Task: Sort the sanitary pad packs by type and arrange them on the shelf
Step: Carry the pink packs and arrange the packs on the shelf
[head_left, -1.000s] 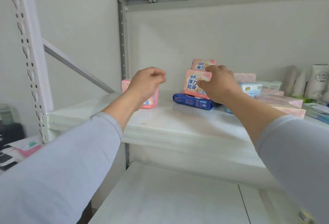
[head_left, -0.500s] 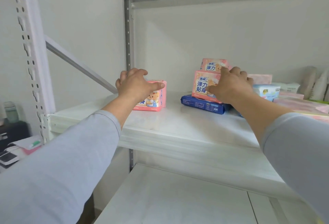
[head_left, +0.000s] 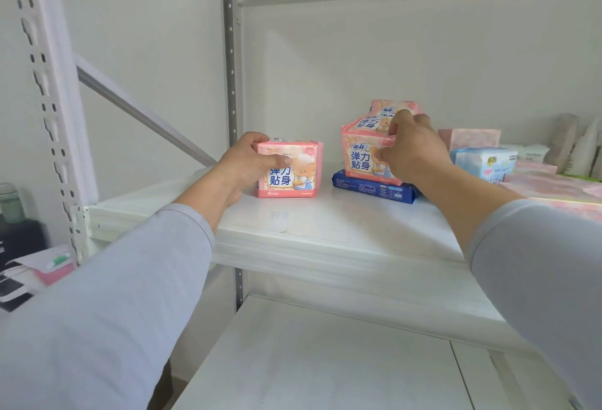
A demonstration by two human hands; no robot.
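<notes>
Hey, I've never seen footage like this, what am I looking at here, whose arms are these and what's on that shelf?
There is no machine here: a person wears a camera on the head, so you see their own two arms reaching forward, in grey sleeves. The picture looks at a white shelf in a metal rack. The left hand grips a pink pack standing on the shelf. The right hand has its fingers on a matching pink pack, which sits on a flat blue pack; a third pink one stands behind it. Further right lie a light blue pack and more pink packs. They are being sorted by type.
</notes>
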